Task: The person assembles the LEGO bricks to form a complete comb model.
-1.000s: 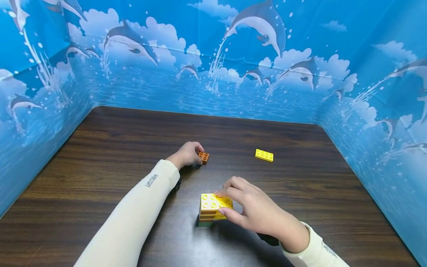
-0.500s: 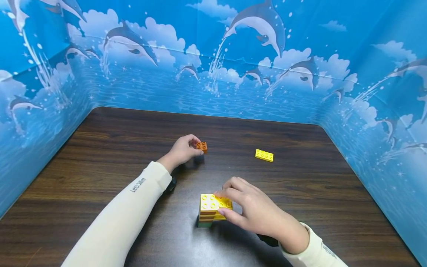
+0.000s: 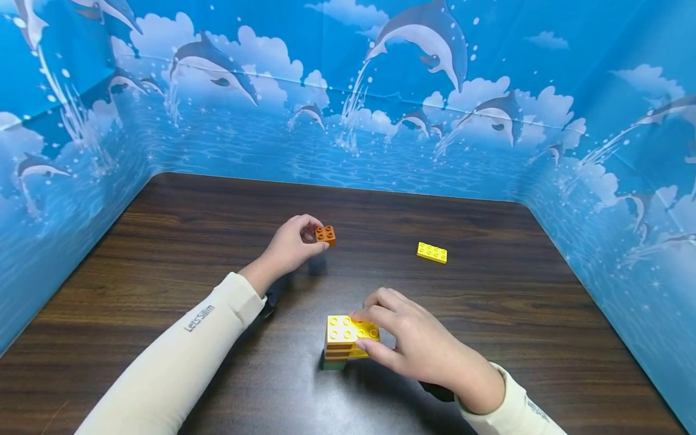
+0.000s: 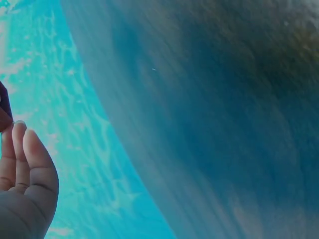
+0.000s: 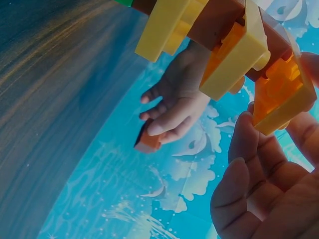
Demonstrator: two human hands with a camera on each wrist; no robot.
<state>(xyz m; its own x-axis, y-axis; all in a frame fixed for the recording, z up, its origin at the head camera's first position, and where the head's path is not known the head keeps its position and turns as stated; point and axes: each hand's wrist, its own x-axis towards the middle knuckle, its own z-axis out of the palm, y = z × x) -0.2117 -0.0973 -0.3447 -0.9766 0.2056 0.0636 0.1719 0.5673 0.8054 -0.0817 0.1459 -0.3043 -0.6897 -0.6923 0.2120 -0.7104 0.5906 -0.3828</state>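
Note:
My left hand (image 3: 287, 246) pinches a small orange-brown toy brick (image 3: 325, 234) between thumb and fingers, with its shadow on the table below. In the left wrist view only a corner of this brick (image 4: 4, 113) shows at the edge, above the fingertips. My right hand (image 3: 415, 332) grips the right end of a yellow brick (image 3: 340, 329) topping a stack. The right wrist view shows the stack's yellow bricks (image 5: 227, 69) jutting out between brown bricks (image 5: 215, 22). A green brick (image 3: 334, 365) forms the bottom of the stack.
A flat yellow brick (image 3: 432, 252) lies studs up farther back on the right. The dark wood-grain table (image 3: 217, 205) is enclosed at the back and sides by a blue dolphin-print backdrop (image 3: 348, 133).
My left hand has lifted the orange-brown brick and carried it slightly back and to the left. The right hand stays in place on the stack.

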